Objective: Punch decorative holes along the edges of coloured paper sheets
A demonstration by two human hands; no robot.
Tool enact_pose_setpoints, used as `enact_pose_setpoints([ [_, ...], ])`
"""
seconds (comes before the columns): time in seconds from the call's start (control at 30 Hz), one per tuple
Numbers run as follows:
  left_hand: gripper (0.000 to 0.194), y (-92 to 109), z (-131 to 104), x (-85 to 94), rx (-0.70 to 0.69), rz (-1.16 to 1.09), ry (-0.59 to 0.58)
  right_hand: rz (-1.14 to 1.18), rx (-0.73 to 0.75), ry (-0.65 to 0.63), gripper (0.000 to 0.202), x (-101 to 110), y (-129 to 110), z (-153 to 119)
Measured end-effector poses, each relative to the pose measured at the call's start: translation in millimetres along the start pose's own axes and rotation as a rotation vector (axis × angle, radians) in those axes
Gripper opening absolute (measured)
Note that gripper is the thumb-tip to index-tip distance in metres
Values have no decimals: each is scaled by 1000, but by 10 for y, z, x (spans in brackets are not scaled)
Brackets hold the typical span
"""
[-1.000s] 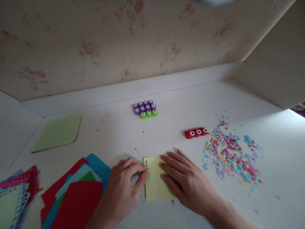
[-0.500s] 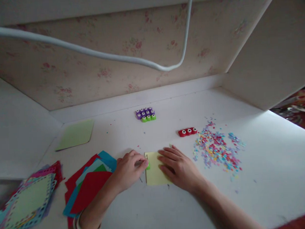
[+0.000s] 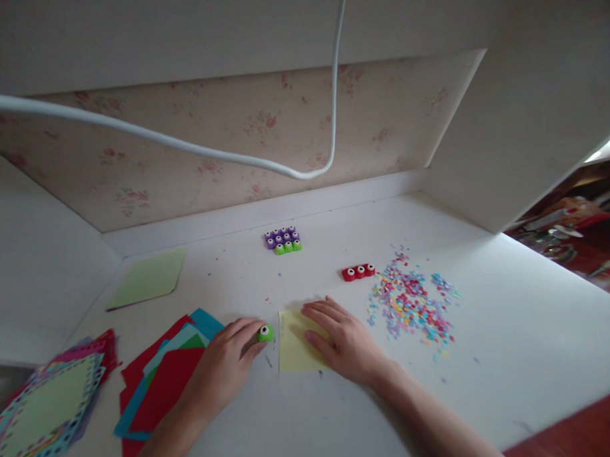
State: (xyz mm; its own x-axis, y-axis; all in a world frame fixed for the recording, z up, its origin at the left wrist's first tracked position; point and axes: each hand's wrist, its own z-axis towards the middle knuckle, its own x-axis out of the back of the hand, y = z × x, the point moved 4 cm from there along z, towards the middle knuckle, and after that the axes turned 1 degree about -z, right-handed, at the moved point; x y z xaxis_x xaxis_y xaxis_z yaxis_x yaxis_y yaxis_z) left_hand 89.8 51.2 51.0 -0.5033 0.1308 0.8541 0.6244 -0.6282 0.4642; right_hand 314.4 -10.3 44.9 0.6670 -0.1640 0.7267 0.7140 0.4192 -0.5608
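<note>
Green punch (image 3: pixel 265 332) held just left of the yellow paper (image 3: pixel 295 355).
The grip of the left hand (image 3: pixel 232 358) is narrow around it; the right hand (image 3: pixel 346 340) lies outstretched on the paper. Beyond the paper, red punches (image 3: pixel 359 272) sit to its right, purple punches (image 3: pixel 279 240) farther back.

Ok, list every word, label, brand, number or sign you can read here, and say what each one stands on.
Readable text: none.
Too small to read: the dark marks on the white tops of the green punch in the left hand, the red punches and the block of purple and green punches.
No writing can be made out on the yellow sheet under the right hand.
</note>
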Motion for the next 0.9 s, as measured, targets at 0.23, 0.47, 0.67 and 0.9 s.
enact_pose_setpoints([
  [0.23,29,457,192,-170,-59,-186,107,325,40,16,31,68,-158,21],
  [0.47,22,545,189,-271,59,-259,158,390,-247,312,33,238,243,-14],
  [0.67,20,332,-15,-434,93,-329,108,189,-557,645,40,619,750,-100],
  [0.9,17,315,2,-429,39,-310,101,-98,-767,458,41,1088,1271,65],
])
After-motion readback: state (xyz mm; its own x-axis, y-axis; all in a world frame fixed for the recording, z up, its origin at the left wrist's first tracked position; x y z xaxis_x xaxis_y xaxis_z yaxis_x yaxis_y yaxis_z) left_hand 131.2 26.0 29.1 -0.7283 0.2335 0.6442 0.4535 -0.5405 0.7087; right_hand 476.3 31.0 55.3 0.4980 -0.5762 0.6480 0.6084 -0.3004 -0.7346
